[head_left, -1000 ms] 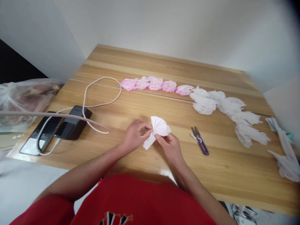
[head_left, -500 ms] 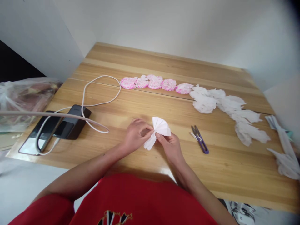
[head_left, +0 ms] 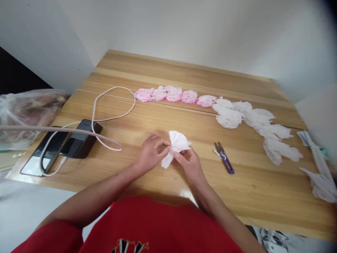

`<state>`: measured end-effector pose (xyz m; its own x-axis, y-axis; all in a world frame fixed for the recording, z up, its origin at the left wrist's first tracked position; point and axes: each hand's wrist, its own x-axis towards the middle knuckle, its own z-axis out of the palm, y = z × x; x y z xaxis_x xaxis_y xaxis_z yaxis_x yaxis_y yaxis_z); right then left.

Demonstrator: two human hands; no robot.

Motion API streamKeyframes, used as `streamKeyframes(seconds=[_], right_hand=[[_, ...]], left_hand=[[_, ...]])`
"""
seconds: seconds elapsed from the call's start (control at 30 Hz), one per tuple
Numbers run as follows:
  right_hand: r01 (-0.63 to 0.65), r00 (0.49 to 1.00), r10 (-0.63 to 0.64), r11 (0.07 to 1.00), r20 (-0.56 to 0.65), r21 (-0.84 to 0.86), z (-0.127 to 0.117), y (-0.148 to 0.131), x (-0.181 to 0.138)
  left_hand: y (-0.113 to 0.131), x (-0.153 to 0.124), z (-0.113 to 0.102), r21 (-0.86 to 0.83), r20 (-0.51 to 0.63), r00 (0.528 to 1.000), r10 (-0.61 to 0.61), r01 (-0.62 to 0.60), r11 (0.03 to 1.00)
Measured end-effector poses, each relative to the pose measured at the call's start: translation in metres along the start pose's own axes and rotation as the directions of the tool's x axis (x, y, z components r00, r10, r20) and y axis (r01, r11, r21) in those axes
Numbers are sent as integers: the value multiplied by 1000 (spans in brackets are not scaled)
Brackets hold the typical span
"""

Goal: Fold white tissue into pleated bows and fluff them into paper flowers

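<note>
A white pleated paper flower is held between my hands above the table, fanned out from a pinched middle. My left hand pinches that middle between thumb and fingertips. On the other side, my right hand grips the paper's right edge, its thumb on top and its fingers partly hidden behind. To the right of my right hand lie purple-handled thread snips. Pink-edged paper flowers sit in a row farther back, and several white paper flowers continue that row to the right.
On the left, a white cable loops over the wooden table to a black power bank beside a phone. A plastic bag is past the left edge. White plastic wrapping lies far right.
My right fingers have shifted slightly on the paper, and its right side looks more ruffled. My left hand keeps its pinch. The view has tilted a little.
</note>
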<state>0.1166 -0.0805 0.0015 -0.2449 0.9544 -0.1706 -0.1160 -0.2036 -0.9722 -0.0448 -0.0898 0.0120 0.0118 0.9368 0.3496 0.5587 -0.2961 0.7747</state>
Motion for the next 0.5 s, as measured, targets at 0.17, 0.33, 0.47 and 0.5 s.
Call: streamKeyframes(seconds=[0.17,0.33,0.47,0.5], right_hand=[[-27,994,21,998,-109,-53,-1,1,0],[41,992,-57,991,-117,-131,-9,1,-3],[33,999,-34,990,-3,-135,-8,-2,-4],[23,1000,-22,992,5,-126,-6,-2,-4]], left_hand=[[3,-3,0,98,32,992,125,-127,987],[2,-2,1,53,16,996,89,-89,995],[0,-1,1,23,3,1000,14,-14,1000],[-1,-1,1,20,6,1000,4,-4,1000]])
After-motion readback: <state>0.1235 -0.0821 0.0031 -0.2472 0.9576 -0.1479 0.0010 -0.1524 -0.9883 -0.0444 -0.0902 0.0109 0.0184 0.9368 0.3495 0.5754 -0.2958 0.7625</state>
